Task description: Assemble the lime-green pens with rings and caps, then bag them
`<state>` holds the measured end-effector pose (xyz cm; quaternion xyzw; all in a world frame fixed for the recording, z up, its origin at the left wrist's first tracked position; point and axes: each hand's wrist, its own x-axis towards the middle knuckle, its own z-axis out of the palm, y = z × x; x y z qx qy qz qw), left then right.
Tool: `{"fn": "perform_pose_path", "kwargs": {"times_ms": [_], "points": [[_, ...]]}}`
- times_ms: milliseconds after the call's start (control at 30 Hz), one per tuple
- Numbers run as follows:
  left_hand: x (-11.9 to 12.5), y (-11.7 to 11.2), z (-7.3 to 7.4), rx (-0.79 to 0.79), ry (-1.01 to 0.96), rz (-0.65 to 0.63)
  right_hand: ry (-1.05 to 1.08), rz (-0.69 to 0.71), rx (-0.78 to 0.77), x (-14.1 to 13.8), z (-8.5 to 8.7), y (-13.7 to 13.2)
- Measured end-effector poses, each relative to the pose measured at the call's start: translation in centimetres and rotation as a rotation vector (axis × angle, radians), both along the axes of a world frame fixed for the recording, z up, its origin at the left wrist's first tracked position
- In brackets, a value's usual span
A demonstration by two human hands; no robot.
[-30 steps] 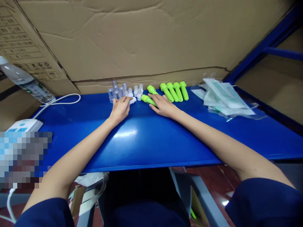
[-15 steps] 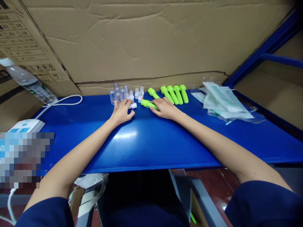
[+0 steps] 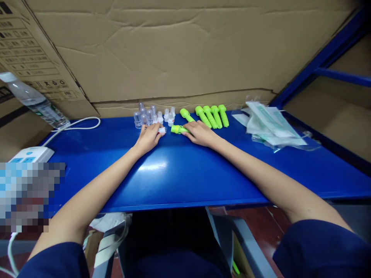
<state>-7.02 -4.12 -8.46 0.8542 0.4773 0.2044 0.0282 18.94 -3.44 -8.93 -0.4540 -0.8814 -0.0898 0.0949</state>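
Note:
My left hand point(image 3: 148, 138) is closed around a small white-ended cylinder point(image 3: 162, 130) with a red spot, its open end pointing right. My fingers hide the rest of it. To its right, my right hand point(image 3: 199, 133) is closed on a lime green flashlight point(image 3: 177, 129) that lies on its side, head toward the left. A narrow gap separates the two pieces. Behind my left hand stand several clear domed caps point(image 3: 137, 120) and several smaller clear-topped pieces with white bases point(image 3: 171, 120). Another green flashlight point(image 3: 186, 114) lies just behind my right fingers.
Several green flashlights point(image 3: 215, 116) lie in a row at the back of the blue table point(image 3: 179, 173). White-green packets point(image 3: 269, 123) lie at right. A bottle point(image 3: 34, 100), white cable point(image 3: 87, 125) and power strip point(image 3: 31, 154) are at left. Cardboard point(image 3: 174, 58) walls the back.
My left thumb has closed in against the white-ended cylinder. The green flashlight in my right hand has turned slightly, its head now lying more level and a little further left.

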Motion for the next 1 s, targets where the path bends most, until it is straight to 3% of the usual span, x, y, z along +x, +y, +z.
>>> {"fn": "perform_pose_path", "kwargs": {"times_ms": [333, 1000], "points": [[-0.25, 0.05, 0.00, 0.070, 0.046, -0.104, 0.058, 0.161, 0.053, -0.35, -0.35, -0.28], [-0.31, 0.39, -0.36, 0.118, -0.073, -0.229, 0.113, 0.228, 0.104, -0.40, -0.39, -0.36]]}}
